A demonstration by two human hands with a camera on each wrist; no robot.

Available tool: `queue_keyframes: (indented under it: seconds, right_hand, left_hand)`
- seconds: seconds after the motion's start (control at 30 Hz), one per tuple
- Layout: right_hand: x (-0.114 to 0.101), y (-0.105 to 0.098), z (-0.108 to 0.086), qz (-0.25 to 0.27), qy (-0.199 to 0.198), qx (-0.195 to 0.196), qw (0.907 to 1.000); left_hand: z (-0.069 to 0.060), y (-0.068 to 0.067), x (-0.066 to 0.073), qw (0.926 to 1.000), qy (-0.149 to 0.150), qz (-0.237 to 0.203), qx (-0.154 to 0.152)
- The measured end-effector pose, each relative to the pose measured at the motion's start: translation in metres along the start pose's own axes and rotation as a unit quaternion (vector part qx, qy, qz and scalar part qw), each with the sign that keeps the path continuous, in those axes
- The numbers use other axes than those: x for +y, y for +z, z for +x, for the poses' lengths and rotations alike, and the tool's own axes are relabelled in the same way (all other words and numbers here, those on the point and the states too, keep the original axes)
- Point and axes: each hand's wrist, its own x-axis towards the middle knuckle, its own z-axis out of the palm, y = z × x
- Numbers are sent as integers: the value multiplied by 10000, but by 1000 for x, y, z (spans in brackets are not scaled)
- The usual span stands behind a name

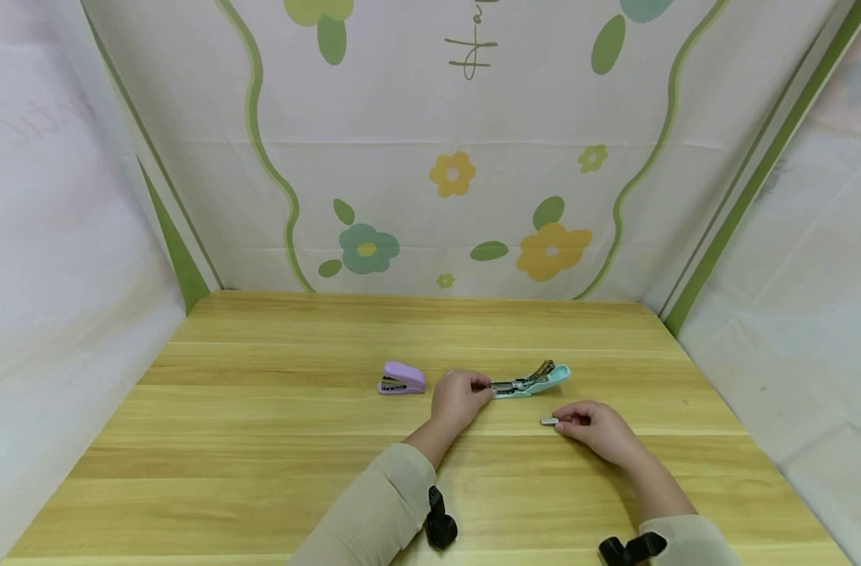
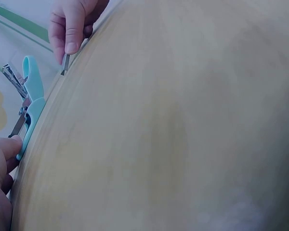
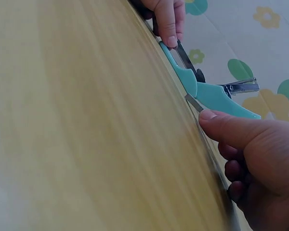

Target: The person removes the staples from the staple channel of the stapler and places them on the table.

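A light-blue stapler (image 1: 549,380) lies opened out on the wooden table, its metal parts exposed. The left hand (image 1: 461,399) pinches its left end between thumb and fingers. Just to the front right, the right hand (image 1: 603,432) holds a small strip of staples (image 1: 548,421) between thumb and fingertips, apart from the stapler. In the left wrist view the stapler (image 2: 34,91) stands between the left hand (image 2: 1,178) and the right hand (image 2: 76,24). The right wrist view shows the strip (image 3: 193,102) protruding from the right hand's (image 3: 260,159) pinch.
A purple stapler (image 1: 404,377) rests on the table (image 1: 260,424) just left of the left hand. Behind the table hangs a white cloth (image 1: 402,102) with printed flowers, and similar cloth closes off both sides.
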Motion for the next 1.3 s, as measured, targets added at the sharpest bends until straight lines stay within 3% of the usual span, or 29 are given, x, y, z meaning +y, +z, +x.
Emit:
queue_keyframes:
  seconds: [0.57, 0.9, 1.1, 1.3]
  right_hand:
    - [0, -2, 1, -32, 69, -303, 9995]
    - [-8, -5, -1, 261, 146, 79, 9995]
    - [-31, -3, 2, 373, -242, 235, 9987]
    - [-61, 4, 15, 521, -620, 175, 9966]
  left_hand:
    - [-1, 2, 0, 9999, 56, -39, 115]
    - [-5, -4, -2, 9991, 2, -384, -156]
    - [-11, -17, -6, 9941, 83, -854, -661]
    - [-23, -46, -5, 9845, 416, -1232, -1174]
